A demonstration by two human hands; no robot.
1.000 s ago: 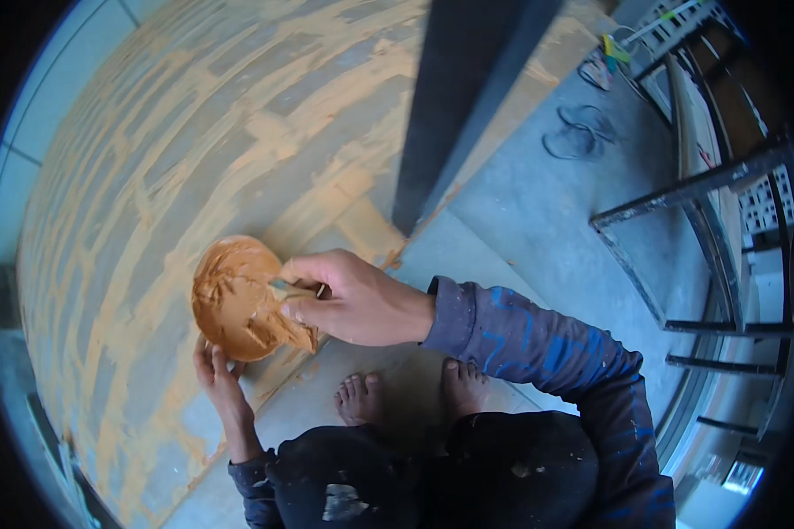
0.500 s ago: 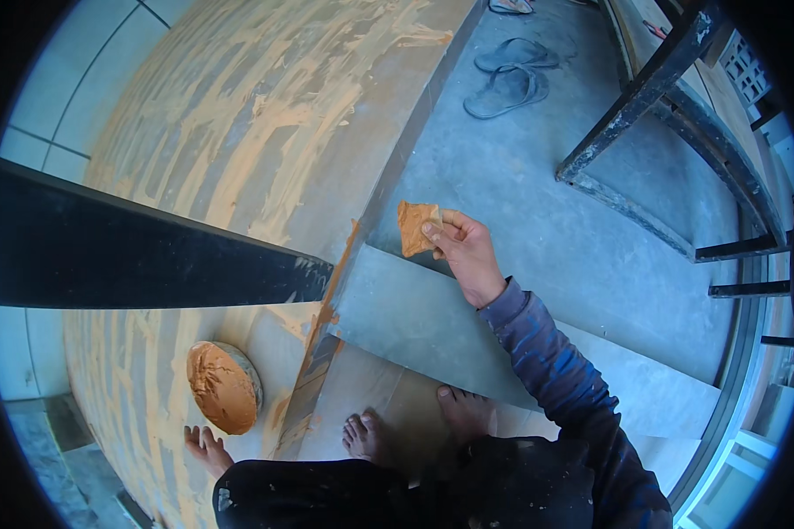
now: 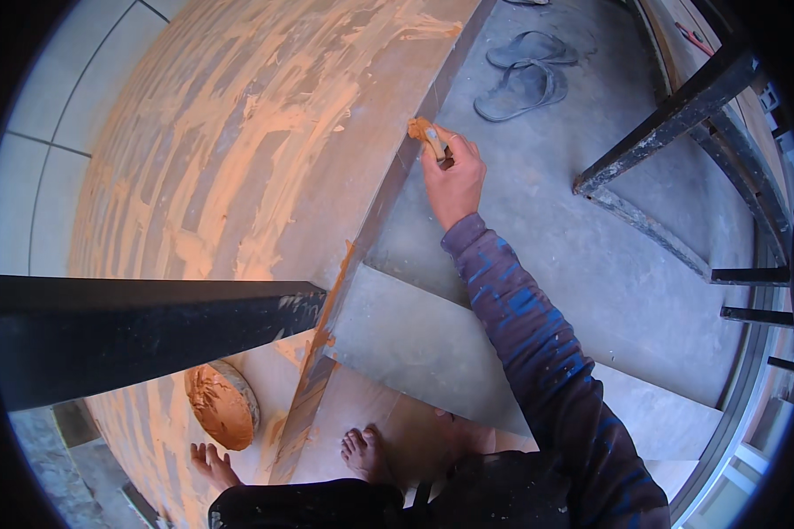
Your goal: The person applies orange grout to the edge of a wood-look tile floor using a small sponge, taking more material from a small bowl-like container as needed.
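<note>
My right hand (image 3: 455, 181), at the end of a dark blue sleeve, pinches a small flat putty spreader (image 3: 434, 145) coated with orange putty. The spreader's loaded end meets the right-hand edge of a large wooden panel (image 3: 371, 132), which is streaked with the same putty. Down at the lower left, my left hand (image 3: 214, 465) shows its fingers apart and holds nothing. Just above those fingers, a round bowl (image 3: 249, 401) of orange putty (image 3: 216, 407) rests on the panel.
A thick black post (image 3: 150, 326) juts in from the left across the panel. Dark sandals (image 3: 525, 88) lie on the grey floor (image 3: 538, 220). To the right stands a scuffed black frame (image 3: 661, 123). My bare foot (image 3: 363, 450) is beside the panel's near end.
My right hand has moved up and slightly left, bringing the spreader from above the grey floor to the panel's edge. The spreader has turned more edge-on. My left hand remains beside the bowl.
</note>
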